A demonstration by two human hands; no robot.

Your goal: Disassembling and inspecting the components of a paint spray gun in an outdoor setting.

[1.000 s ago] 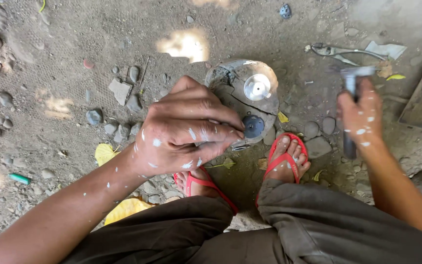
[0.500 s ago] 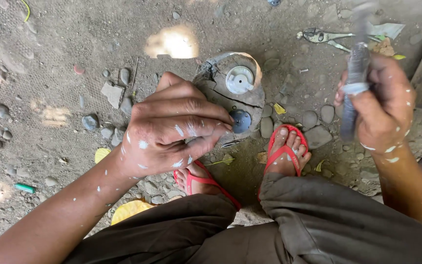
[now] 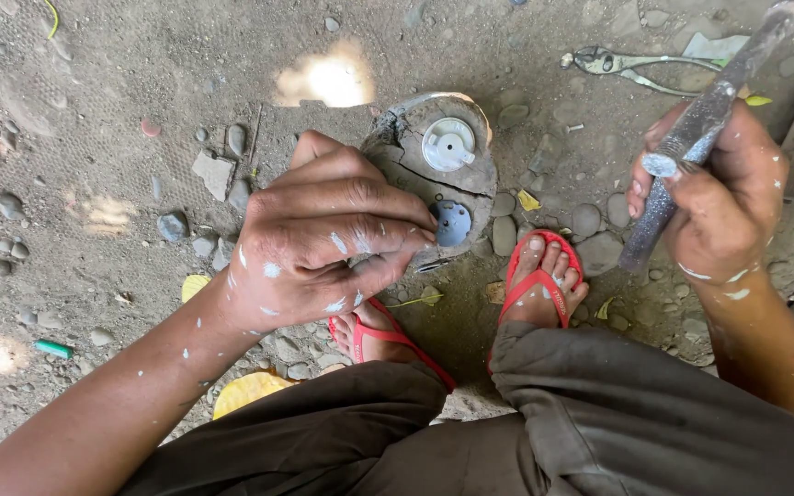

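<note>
We see a small round blue-grey metal disc (image 3: 453, 221) lying on the near edge of a cracked, rounded stone block (image 3: 415, 161) set in the dirt, with our left hand (image 3: 323, 241) pressed down just beside it, fingertips (image 3: 415, 234) pinched against the disc's left rim and the palm spread over the near left part of the block. Further back on the same block sits a pale round metal cap (image 3: 448, 143) with a raised hub, apart from the disc. To the right of the block, our right hand (image 3: 719, 207) is clenched around a long, dark, paint-flecked metal tool (image 3: 691, 138), held raised and slanting up toward the top right corner, well clear of the block. Just near of the block, our two feet in red flip-flops (image 3: 544, 280) rest on the ground, knees in dark trousers (image 3: 599, 422) below them. Behind the block and to its right, a pair of pliers (image 3: 627, 66) lies on the dirt. Grey pebbles (image 3: 172, 225) and yellow leaves (image 3: 245, 390) scatter to the block's left, along with a small green stub (image 3: 52, 349).
</note>
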